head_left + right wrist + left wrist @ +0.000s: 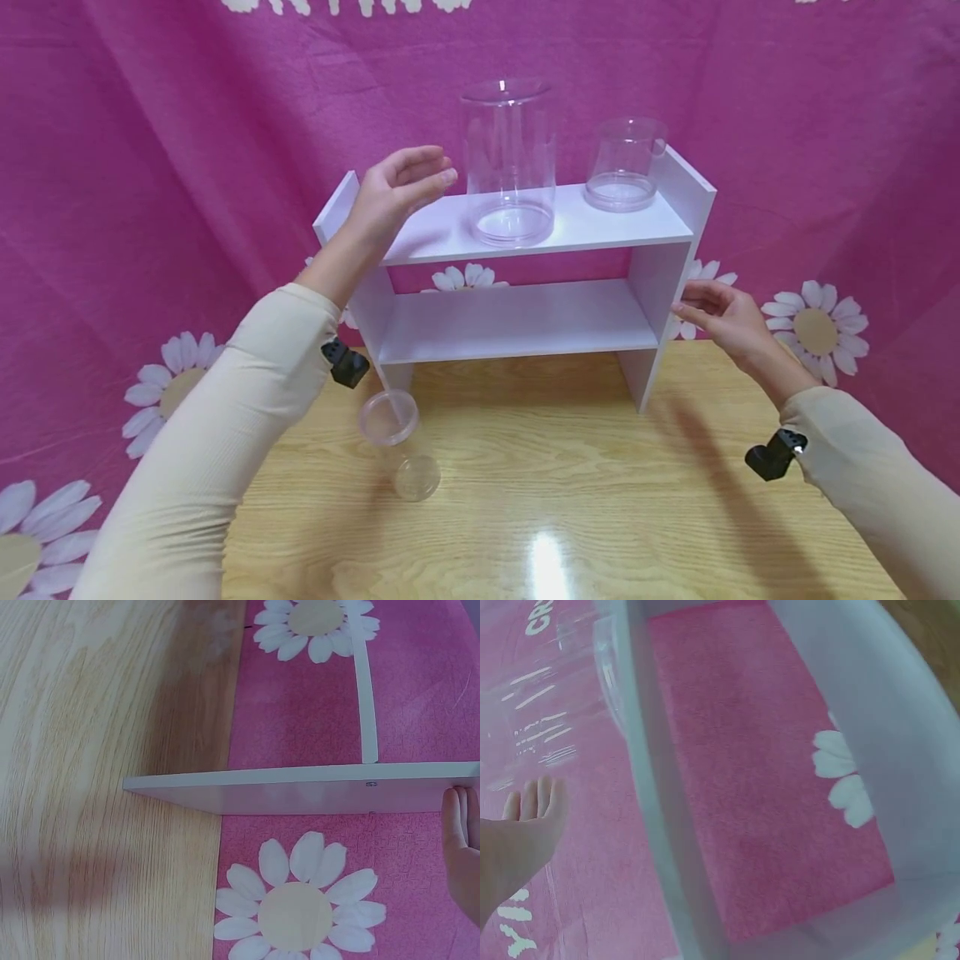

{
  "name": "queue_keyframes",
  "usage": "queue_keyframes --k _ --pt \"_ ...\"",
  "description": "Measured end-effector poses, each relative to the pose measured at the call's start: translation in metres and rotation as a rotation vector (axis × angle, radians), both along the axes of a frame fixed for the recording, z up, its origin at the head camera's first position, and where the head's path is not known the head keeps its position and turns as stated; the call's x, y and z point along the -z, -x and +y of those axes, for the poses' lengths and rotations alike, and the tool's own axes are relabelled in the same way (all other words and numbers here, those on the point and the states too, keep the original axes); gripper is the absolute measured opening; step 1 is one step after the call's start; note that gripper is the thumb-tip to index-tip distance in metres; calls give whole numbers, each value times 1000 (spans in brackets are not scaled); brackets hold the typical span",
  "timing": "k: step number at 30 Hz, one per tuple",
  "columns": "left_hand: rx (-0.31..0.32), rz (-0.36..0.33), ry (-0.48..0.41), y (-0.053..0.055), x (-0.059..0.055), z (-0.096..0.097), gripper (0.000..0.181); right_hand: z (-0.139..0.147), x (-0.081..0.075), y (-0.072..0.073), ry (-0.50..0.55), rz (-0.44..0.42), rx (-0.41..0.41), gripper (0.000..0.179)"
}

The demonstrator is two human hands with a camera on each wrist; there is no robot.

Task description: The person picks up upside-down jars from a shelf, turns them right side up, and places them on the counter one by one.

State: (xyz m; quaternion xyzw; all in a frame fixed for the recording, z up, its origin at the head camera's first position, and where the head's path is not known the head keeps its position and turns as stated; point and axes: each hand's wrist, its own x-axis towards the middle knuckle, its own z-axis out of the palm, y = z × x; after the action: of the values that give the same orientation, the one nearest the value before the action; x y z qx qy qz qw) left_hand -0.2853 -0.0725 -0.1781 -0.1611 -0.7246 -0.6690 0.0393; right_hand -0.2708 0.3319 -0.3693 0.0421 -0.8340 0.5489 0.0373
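My left hand (393, 187) is raised over the left end of the white two-tier shelf (517, 321), its fingers slightly bent and nothing in them. Just right of its fingertips, a tall clear cylindrical container (510, 167) stands upright on the top board. In the left wrist view the left hand (525, 840) shows relaxed fingers beside the transparent container (547, 735). My right hand (723, 321) is at the outer face of the shelf's right side panel, fingertips right at it. The right wrist view shows these fingers (454, 817) extended against the panel (300, 791).
A shorter clear container (622, 196) stands at the right end of the top board. On the wooden table (525, 450), a clear container (388, 418) stands by the shelf's left front leg. A pink cloth (187, 108) with white flowers hangs behind the shelf.
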Motion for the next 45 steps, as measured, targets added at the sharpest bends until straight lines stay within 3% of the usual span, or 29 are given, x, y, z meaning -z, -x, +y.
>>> queue_keyframes --k 3,6,10,14,16,26,36,45 --pt "14 -50 -94 7 -9 9 53 0 -1 0 -12 5 5 37" --pt "5 -81 -78 11 -16 17 60 0 -2 -2 4 19 1 28" --pt "-48 -98 68 14 -27 29 72 -1 -4 -5 5 23 5 28" --pt "-102 -102 235 15 -39 39 83 0 -7 -8 -47 -3 30 49" --pt "-111 -102 273 17 -44 43 89 0 -8 -10 -65 -12 38 56" --pt "-122 -83 248 21 -49 56 96 -4 -9 -12 -68 -8 32 52" --pt "-162 -72 250 19 -53 63 94 -4 -9 -12 1 -8 30 29" --pt "-208 -77 222 16 -54 60 91 -9 -8 -8 17 -26 24 30"
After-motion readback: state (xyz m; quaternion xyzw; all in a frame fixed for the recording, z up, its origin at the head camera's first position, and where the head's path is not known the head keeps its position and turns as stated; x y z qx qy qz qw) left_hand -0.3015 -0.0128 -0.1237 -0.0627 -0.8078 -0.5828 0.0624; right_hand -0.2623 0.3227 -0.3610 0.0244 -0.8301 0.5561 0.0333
